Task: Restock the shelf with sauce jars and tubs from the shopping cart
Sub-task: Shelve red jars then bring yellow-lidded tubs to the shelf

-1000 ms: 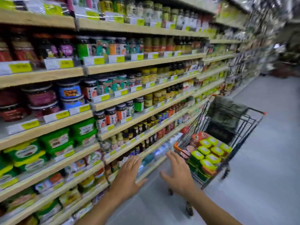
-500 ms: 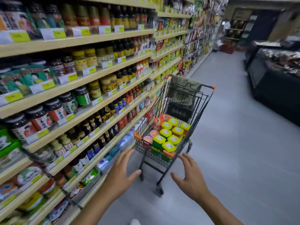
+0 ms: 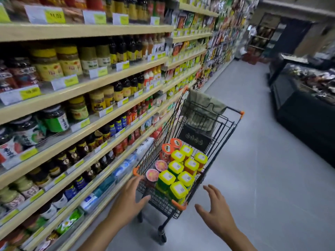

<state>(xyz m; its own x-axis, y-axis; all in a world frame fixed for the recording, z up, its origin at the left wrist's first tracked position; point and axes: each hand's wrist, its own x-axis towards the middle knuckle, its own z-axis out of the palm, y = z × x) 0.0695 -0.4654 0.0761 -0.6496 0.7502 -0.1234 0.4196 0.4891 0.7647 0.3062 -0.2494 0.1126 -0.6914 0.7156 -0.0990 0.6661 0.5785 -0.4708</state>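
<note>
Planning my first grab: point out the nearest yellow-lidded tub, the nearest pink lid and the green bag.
Nearest yellow-lidded tub (image 3: 178,189): head view, lid's label.
Nearest pink lid (image 3: 152,175): head view, lid centre.
Green bag (image 3: 199,100): head view, upper fabric.

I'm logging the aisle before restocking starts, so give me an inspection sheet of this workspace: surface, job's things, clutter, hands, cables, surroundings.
Surface: grey floor along the aisle; stocked shelves run down the left side.
Job's things: shopping cart stands beside the shelves, holding yellow-lidded tubs, red-lidded jars and pink-lidded containers, all upright.
Clutter: grey-green bag draped at the cart's far end.
Hands: left hand open at the cart's near left corner, contact unclear; right hand open, apart from the cart; neither holds anything.
Cables: nothing seen.
Surroundings: dark display counter across the aisle on the right.
</note>
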